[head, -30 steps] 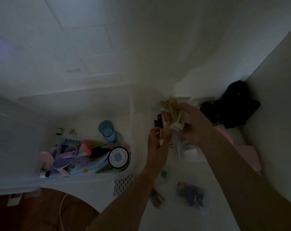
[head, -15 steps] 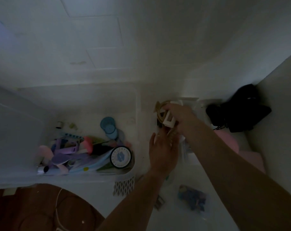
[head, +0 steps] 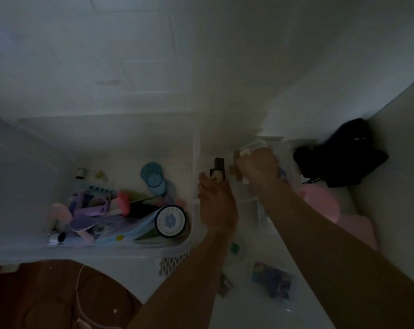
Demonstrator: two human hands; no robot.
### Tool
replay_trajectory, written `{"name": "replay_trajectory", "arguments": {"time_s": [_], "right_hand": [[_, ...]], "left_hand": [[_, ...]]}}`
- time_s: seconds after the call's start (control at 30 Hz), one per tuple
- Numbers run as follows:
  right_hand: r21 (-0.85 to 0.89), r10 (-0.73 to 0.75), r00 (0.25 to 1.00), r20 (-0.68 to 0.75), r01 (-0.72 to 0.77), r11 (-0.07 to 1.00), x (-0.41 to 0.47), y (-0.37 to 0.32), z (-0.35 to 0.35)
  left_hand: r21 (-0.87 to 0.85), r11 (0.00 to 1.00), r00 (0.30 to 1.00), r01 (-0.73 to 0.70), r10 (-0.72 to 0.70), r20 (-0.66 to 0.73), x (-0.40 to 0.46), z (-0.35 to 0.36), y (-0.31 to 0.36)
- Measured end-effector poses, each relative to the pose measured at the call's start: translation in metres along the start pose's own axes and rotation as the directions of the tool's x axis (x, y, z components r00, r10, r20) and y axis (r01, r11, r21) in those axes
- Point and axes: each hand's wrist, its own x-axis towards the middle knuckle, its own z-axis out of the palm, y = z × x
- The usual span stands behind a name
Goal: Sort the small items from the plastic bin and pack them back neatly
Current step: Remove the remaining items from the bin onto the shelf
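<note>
Dim, blurred view throughout. Right hand closed round pale pieces, fingers hidden under its back; what pieces are cannot be told. Left hand fingertips hidden behind small dark object, identity unclear. Clear plastic bin cut off by left edge; jumbled contents overlap. Black bundle smeared. Clear packet contents unreadable.

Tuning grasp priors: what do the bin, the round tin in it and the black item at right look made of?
Plastic bin: translucent, frosted plastic; its contents show dimly through the wall.
Round tin: probably metal or hard plastic, a dark rim round a pale printed face; too dim to settle.
Black item: likely fabric, matte and slumped, with a cord trailing.
</note>
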Motion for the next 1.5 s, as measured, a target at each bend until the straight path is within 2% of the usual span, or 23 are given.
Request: {"name": "replay_trajectory", "arguments": {"time_s": [0.07, 0.17, 0.23, 0.3, 0.5, 0.6, 0.77, 0.9, 1.0, 1.1, 1.17, 1.2, 1.27, 1.33, 1.4, 1.5], "right_hand": [[0.1, -0.005, 0.994, 0.109, -0.006, 0.995, -0.002, -0.002, 0.007], [0.295, 0.04, 0.95, 0.31, -0.136, 0.946, -0.007, -0.008, 0.011], [0.388, 0.039, 0.933, 0.357, -0.186, 0.903, -0.006, -0.007, 0.012], [0.391, 0.049, 0.923, 0.383, -0.21, 0.896, -0.008, -0.004, 0.009], [0.434, -0.051, 0.952, 0.303, -0.09, 0.896, -0.031, 0.0, 0.0], [0.516, -0.099, 0.959, 0.265, -0.054, 0.855, -0.062, 0.001, -0.013], [0.543, -0.223, 0.97, 0.097, 0.136, 0.828, -0.117, 0.007, -0.051], [0.452, -0.353, 0.934, 0.049, 0.294, 0.842, -0.159, -0.009, -0.055], [0.449, -0.419, 0.906, 0.06, 0.35, 0.822, -0.188, -0.031, -0.039], [0.41, -0.46, 0.88, 0.119, 0.379, 0.83, -0.201, -0.044, -0.007], [0.364, -0.451, 0.866, 0.214, 0.358, 0.86, -0.203, -0.051, 0.019], [0.327, -0.433, 0.861, 0.267, 0.341, 0.881, -0.2, -0.055, 0.034], [0.214, -0.389, 0.857, 0.337, 0.333, 0.918, -0.187, -0.066, 0.066], [0.051, -0.348, 0.868, 0.355, 0.353, 0.934, -0.164, -0.079, 0.1], [-0.164, -0.286, 0.88, 0.378, 0.368, 0.915, -0.135, -0.092, 0.133], [-0.37, -0.144, 0.875, 0.462, 0.338, 0.866, -0.097, -0.097, 0.179]], "left_hand": [[0.002, 0.998, 0.997, 0.07, -0.07, -0.044, 0.003, 0.003, 0.006], [0.01, 1.0, 0.999, 0.029, -0.029, -0.015, 0.004, 0.008, 0.0], [-0.14, 0.99, 0.999, 0.016, -0.009, 0.048, 0.002, 0.005, -0.009], [-0.288, 0.958, 1.0, -0.001, 0.007, 0.018, -0.005, 0.002, -0.019], [-0.383, 0.911, 0.982, -0.154, 0.099, -0.159, -0.027, 0.013, -0.035], [-0.403, 0.898, 0.982, -0.178, 0.136, -0.131, -0.048, 0.0, -0.029], [-0.517, 0.825, 0.96, -0.228, 0.279, 0.021, -0.093, -0.067, -0.013], [-0.619, 0.713, 0.914, -0.329, 0.404, -0.02, -0.093, -0.146, -0.018], [-0.449, 0.816, 0.923, -0.365, 0.379, -0.063, -0.061, -0.194, -0.057], [-0.082, 0.948, 0.95, -0.308, 0.302, -0.079, -0.019, -0.227, -0.12], [0.197, 0.951, 0.964, -0.24, 0.257, -0.063, 0.004, -0.245, -0.16], [0.271, 0.938, 0.971, -0.215, 0.235, -0.044, 0.013, -0.252, -0.176], [0.318, 0.93, 0.982, -0.184, 0.19, 0.014, 0.029, -0.26, -0.205], [0.316, 0.925, 0.977, -0.212, 0.202, 0.065, 0.044, -0.263, -0.224], [0.303, 0.919, 0.967, -0.254, 0.235, 0.099, 0.058, -0.263, -0.238], [0.296, 0.895, 0.942, -0.334, 0.312, 0.122, 0.077, -0.262, -0.251]]}}
